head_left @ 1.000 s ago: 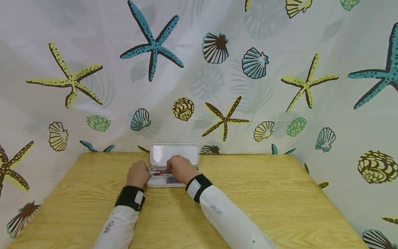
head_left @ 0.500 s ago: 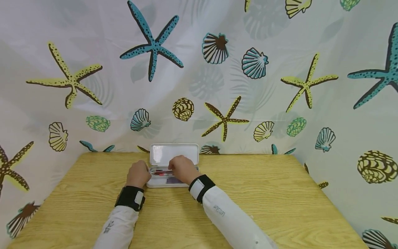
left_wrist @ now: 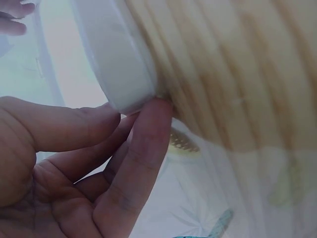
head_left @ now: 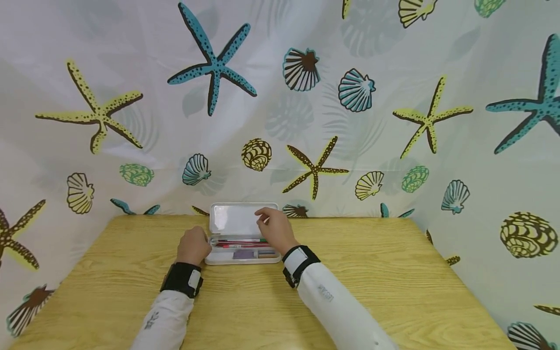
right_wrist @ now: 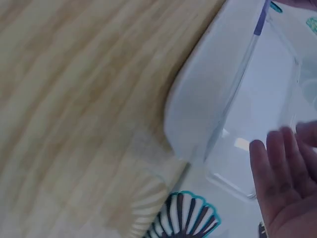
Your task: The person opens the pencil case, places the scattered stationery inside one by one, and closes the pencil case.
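A white pencil case (head_left: pixel 216 258) stands with its lid (head_left: pixel 234 218) raised on the wooden table. Several pens or pencils (head_left: pixel 240 243), red, dark and green-tipped, lie lengthwise in its back part. In the front part is a flat purple piece (head_left: pixel 243 254) of unclear kind. My left hand (head_left: pixel 192 245) holds the case's left end, thumb (left_wrist: pixel 84 126) on its rim and fingers against its side in the left wrist view. My right hand (head_left: pixel 278 231) hovers over the right end, before the lid; its fingers (right_wrist: pixel 280 166) are extended and hold nothing.
The wooden tabletop (head_left: pixel 350 272) spreads around the case on both sides and in front. Behind it hangs a white cloth (head_left: pixel 280 112) printed with starfish and shells, right at the table's back edge and close to the raised lid.
My right hand has risen out of the case and moved right, its fingers loosening. More of the pens and the right part of the case now show. My left hand stays at the left end.
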{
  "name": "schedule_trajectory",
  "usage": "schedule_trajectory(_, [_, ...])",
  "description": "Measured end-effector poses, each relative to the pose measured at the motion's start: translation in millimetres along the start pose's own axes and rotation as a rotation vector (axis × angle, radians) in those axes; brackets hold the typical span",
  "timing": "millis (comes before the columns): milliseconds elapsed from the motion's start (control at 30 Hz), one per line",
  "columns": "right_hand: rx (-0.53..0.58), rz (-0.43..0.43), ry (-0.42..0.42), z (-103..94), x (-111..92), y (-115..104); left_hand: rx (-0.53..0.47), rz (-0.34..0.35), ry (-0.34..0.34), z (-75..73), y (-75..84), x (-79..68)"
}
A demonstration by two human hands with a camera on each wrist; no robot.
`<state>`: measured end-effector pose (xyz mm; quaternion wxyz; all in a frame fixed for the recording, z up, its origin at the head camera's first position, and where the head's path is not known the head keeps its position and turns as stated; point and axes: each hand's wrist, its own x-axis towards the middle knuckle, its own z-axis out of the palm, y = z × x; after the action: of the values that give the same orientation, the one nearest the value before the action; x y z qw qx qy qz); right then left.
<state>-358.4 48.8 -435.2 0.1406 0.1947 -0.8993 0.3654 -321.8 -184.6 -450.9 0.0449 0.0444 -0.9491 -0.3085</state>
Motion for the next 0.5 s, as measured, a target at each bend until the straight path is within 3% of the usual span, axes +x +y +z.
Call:
schedule_trajectory(200, [0.058,0.121,0.195,-7.4,0,15,0.003,0.002,0.009,1.2,-1.5,-0.8])
schedule_trajectory(367, [0.108,0.126,0.275,-11.4,1,29,-0.003,0.008,0.010,0.7,-1.2,-0.9])
schedule_trajectory(500, [0.175,0.141,0.281,-13.2,1,37,-0.003,0.007,0.009,-0.1,-0.5,-1.4])
